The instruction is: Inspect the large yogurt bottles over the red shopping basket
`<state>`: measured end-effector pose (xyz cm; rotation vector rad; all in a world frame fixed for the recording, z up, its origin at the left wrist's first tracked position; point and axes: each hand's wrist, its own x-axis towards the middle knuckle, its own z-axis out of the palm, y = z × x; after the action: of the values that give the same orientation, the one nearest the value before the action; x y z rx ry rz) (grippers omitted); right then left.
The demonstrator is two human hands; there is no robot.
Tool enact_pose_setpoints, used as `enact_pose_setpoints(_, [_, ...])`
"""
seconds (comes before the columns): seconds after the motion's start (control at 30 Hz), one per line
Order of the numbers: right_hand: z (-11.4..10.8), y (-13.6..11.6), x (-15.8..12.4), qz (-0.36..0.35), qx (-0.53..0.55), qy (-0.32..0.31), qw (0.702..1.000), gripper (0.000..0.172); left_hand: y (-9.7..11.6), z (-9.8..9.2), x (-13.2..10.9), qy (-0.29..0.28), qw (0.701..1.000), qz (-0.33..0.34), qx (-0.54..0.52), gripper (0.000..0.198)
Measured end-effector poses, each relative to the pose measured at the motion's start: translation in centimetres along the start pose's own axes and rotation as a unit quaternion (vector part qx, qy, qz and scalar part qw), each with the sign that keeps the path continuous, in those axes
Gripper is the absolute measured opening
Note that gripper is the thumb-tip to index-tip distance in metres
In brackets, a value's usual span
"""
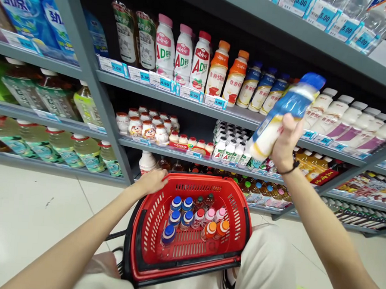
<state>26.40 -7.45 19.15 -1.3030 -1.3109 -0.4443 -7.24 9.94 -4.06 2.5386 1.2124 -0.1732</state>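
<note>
My right hand [287, 143] is closed around a bottle with a blue cap [287, 110], blue on top and white below. It is raised in front of the shelves, tilted, its cap toward the upper right. At the far left corner of a red shopping basket [186, 266], my left hand [152, 181] grips the rim. Inside the basket stand several blue-capped bottles [175, 217], two orange-capped bottles [211, 228], two pink-capped bottles [210, 214], a red-capped bottle [199, 214] and two dark bottles with dark green caps [210, 200].
Drinks fill the shelves [169, 93] ahead: red-capped milk bottles [201, 61], similar blue-capped bottles [250, 85], white-capped bottles [340, 111] and small white bottles [220, 148]. Larger drink bottles [63, 144] stand at left. A shelf edge [283, 20] overhangs above. My legs [266, 260] flank the basket.
</note>
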Motion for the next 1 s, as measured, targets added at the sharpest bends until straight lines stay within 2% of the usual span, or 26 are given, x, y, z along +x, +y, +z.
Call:
enact_pose_setpoints(0.03, [0.1,-0.3,-2.6,0.043,0.107,-0.006,0.993,0.056,1.3,-0.6,-0.5,0.019,0.999,0.030,-0.024,0.039])
enact_pose_setpoints(0.07, [0.4,-0.5,-5.3,0.088,0.183,-0.043,0.978,0.056,2.7,-1.1,-1.1,0.038,0.996,0.062,-0.057,0.041])
enact_pose_setpoints(0.17, [1.6,-1.0,-12.8,0.188,0.285,-0.161,0.926,0.058,7.1,-2.5,-3.6,0.113,0.951,0.149,-0.246,0.046])
enact_pose_setpoints(0.2, [2.2,-1.0,-15.0,0.204,0.290,-0.205,0.912,0.057,8.5,-2.8,-4.4,0.115,0.935,0.160,-0.293,0.048])
enact_pose_setpoints(0.27, [3.3,-1.0,-18.4,0.233,0.284,-0.269,0.890,0.057,10.9,-2.8,-5.6,0.084,0.903,0.188,-0.377,0.052])
enact_pose_setpoints(0.37, [4.5,-0.7,-21.7,0.283,0.283,-0.325,0.857,0.057,12.8,-1.8,-6.1,0.032,0.870,0.180,-0.457,0.053])
enact_pose_setpoints(0.47, [4.7,-0.6,-23.1,0.313,0.278,-0.367,0.831,0.056,13.1,-0.1,-5.6,-0.004,0.841,0.141,-0.522,0.051])
enact_pose_setpoints(0.57, [4.6,-0.6,-23.0,0.356,0.292,-0.363,0.810,0.064,13.2,0.7,-5.3,-0.001,0.815,0.103,-0.570,0.047])
enact_pose_setpoints(0.63, [4.5,-0.6,-22.6,0.413,0.328,-0.359,0.770,0.073,13.6,0.4,-5.6,0.012,0.799,0.086,-0.595,0.047])
enact_pose_setpoints(0.67, [4.5,-0.6,-22.4,0.449,0.353,-0.370,0.733,0.075,13.7,0.1,-5.8,0.022,0.789,0.079,-0.609,0.047])
enact_pose_setpoints(0.7, [4.4,-0.6,-22.2,0.484,0.382,-0.394,0.682,0.076,13.9,-0.2,-6.0,0.035,0.779,0.073,-0.622,0.047])
enact_pose_setpoints(0.8, [3.9,-0.7,-22.2,0.544,0.455,-0.484,0.512,0.081,13.9,-1.1,-6.2,0.071,0.741,0.068,-0.664,0.049])
enact_pose_setpoints(0.83, [3.6,-0.8,-22.3,0.547,0.472,-0.504,0.474,0.080,13.7,-1.2,-6.2,0.073,0.730,0.068,-0.676,0.050])
enact_pose_setpoints(0.87, [3.4,-0.9,-22.5,0.546,0.487,-0.512,0.450,0.077,13.4,-1.3,-6.0,0.070,0.723,0.066,-0.685,0.052])
enact_pose_setpoints(0.9, [3.3,-1.0,-22.8,0.544,0.500,-0.509,0.441,0.074,13.0,-1.2,-5.9,0.064,0.717,0.063,-0.691,0.053])
enact_pose_setpoints(0.93, [3.1,-1.0,-23.1,0.543,0.510,-0.498,0.444,0.072,12.6,-1.2,-5.7,0.058,0.713,0.062,-0.696,0.053])
enact_pose_setpoints(1.0, [2.9,-1.0,-23.6,0.540,0.516,-0.465,0.476,0.067,11.9,-0.9,-5.5,0.048,0.708,0.065,-0.702,0.053])
